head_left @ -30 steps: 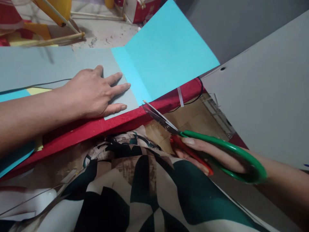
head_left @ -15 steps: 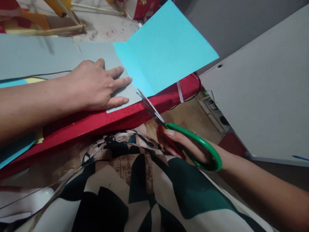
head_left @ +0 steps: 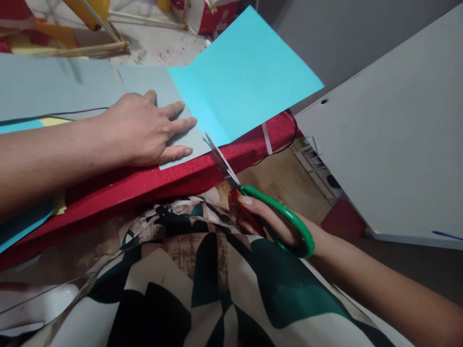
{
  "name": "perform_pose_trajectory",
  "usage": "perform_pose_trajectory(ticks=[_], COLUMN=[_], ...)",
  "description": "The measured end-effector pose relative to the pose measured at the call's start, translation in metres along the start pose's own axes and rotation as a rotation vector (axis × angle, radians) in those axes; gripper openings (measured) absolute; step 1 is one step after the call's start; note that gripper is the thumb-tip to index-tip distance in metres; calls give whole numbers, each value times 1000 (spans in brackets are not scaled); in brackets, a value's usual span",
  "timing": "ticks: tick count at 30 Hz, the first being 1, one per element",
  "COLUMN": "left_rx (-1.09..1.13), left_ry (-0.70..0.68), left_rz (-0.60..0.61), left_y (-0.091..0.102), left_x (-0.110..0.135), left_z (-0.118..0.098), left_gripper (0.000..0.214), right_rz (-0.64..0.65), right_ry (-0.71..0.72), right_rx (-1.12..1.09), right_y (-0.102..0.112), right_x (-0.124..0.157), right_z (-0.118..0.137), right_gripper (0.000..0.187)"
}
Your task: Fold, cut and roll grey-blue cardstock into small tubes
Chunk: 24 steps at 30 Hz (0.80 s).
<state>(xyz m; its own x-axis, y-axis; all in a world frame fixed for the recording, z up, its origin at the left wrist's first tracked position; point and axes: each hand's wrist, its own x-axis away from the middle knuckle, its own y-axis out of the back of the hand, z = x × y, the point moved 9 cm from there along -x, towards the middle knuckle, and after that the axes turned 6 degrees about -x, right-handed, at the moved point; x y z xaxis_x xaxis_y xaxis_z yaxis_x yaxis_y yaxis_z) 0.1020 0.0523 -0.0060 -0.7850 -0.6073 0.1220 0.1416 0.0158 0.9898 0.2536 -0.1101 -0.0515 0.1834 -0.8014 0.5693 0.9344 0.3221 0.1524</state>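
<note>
My left hand [head_left: 155,127] lies flat with its fingers spread, pressing on a grey sheet of paper or card [head_left: 197,140] at the table edge. Next to its fingertips a bright blue sheet [head_left: 249,82] bends upward at a crease and reaches out past the table. My right hand [head_left: 264,209] is closed round the handles of a pair of scissors [head_left: 277,207], one green and one red. The blades point up and left, with their tips at the border of the grey and blue sheets. Part of the red handle is hidden by my fingers.
A red cloth [head_left: 144,180] covers the table edge. At the back left stands a frame of thin sticks [head_left: 83,49], with a red and white box [head_left: 213,17] beyond. On the right is a large white panel [head_left: 390,130]. Blue paper [head_left: 25,226] hangs under my left forearm.
My right hand and the scissor handles have shifted slightly left, while the blade tips stay near the same spot on the paper. My left hand keeps its place.
</note>
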Motion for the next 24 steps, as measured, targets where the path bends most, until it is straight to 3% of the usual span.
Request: perform_pose_trajectory(ticks=[16,24], left_rx=[-148,-40], left_ry=[-33,7], left_rz=[-34,23], left_y=[10,1], left_x=[6,-1], left_z=[-8,-1], left_gripper=[64,70], right_rz=[-32,-29], right_ry=[-2,50], right_rx=[-71,121], right_y=[-3,1], right_x=[-3,-3], right_z=[2,8], right_gripper=[54,61])
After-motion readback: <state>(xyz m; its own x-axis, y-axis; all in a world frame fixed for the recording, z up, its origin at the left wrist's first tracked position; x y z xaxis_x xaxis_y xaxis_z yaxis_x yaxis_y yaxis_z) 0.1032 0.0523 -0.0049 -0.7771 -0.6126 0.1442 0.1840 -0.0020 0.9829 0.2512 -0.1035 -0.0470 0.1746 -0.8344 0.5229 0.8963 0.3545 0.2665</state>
